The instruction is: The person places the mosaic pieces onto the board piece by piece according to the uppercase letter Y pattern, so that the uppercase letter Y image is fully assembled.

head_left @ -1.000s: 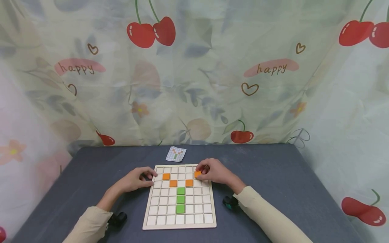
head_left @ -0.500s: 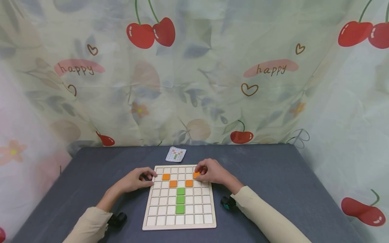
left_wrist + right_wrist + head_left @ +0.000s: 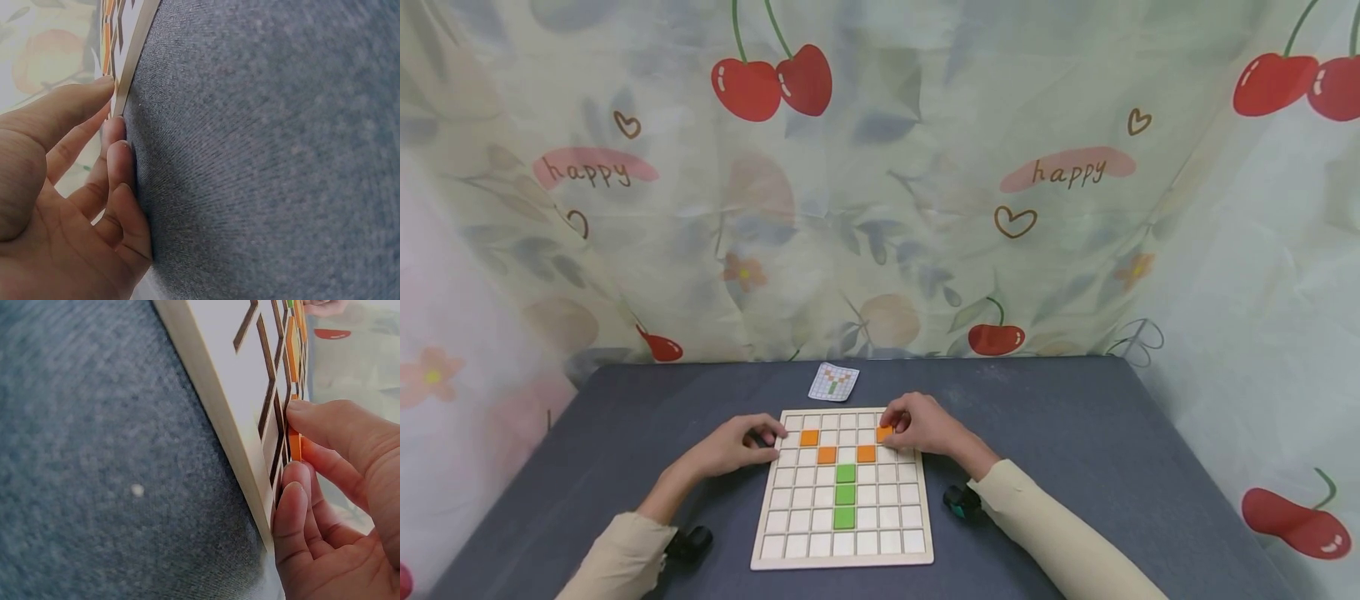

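A square wooden grid board [image 3: 842, 562] with white cells lies on the dark table. Three green tiles [image 3: 846, 494] form a column on it. An orange tile [image 3: 809, 437] sits upper left, with two more orange ones nearer the column's top. My right hand [image 3: 928, 425] pinches another orange tile [image 3: 295, 445] between thumb and fingers at the board's upper right; the tile lies at or in a cell, partly covered by the fingers. At the left rim, my left hand [image 3: 733, 443] touches the board with its thumb and fingertips, the fingers loosely bent and apart.
Behind the board lies a small card [image 3: 833, 382] printed with a Y-shaped tile pattern. A patterned curtain [image 3: 880, 208] hangs along the table's back edge. Black wrist devices [image 3: 691, 542] sit under both sleeves. Dark tabletop [image 3: 1075, 467] extends to either side.
My right hand has shifted slightly left with the orange tile, then stayed there. The left hand holds its place at the board's rim.
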Demonstrator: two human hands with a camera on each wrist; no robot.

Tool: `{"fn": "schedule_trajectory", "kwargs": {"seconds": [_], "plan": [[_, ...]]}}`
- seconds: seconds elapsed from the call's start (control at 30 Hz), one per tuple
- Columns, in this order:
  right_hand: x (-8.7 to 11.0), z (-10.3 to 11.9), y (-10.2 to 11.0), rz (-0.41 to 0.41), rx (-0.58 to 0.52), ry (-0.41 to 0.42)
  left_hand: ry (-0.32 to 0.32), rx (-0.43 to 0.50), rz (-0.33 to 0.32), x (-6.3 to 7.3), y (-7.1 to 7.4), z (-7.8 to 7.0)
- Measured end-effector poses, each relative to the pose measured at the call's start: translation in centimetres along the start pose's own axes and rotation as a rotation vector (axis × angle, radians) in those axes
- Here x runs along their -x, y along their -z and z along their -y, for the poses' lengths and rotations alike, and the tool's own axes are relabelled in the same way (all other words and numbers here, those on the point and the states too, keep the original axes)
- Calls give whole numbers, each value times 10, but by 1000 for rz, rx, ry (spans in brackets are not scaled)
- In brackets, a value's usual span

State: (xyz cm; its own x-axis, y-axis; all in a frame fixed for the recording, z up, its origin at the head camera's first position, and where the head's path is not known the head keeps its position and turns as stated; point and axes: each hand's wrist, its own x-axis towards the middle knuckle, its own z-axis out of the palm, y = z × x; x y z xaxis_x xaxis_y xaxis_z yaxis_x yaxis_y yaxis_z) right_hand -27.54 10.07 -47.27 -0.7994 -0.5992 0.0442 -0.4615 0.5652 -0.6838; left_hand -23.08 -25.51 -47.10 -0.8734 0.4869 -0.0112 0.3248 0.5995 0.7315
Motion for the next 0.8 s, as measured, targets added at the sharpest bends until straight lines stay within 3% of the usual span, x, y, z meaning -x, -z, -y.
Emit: {"fn": "schedule_trajectory", "kwargs": {"seconds": [0.53, 0.8], "plan": [[4, -1, 5, -9, -48, 19, 32, -27, 2, -3, -2, -2], [31, -16, 26, -50, -91, 44, 20, -30, -51, 13, 4, -2]]}}
